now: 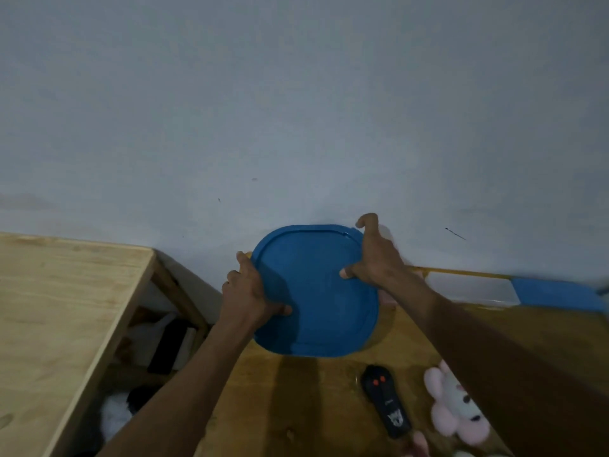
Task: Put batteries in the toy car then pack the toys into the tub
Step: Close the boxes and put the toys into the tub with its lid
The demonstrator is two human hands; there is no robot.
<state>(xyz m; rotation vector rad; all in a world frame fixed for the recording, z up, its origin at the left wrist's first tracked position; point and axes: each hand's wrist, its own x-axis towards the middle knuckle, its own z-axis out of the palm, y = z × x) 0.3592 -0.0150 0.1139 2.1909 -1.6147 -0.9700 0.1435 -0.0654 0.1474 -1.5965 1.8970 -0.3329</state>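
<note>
A blue tub lid (316, 291) covers the tub at the far edge of the wooden table (306, 390), close to the wall. My left hand (250, 291) grips the lid's left edge, thumb on top. My right hand (372, 255) holds the lid's right edge, fingers curled over the far corner. The tub beneath is almost entirely hidden by the lid. A black remote control (385, 400) with two red buttons lies on the table nearer to me. A pink and white plush toy (454, 410) rests to its right, partly behind my right forearm. No toy car is visible.
A lighter plywood tabletop (59, 318) stands to the left, with a gap holding dark and white items (161, 341) between it and my table. A grey wall (296, 110) rises behind. A blue and white object (527, 291) sits at the far right.
</note>
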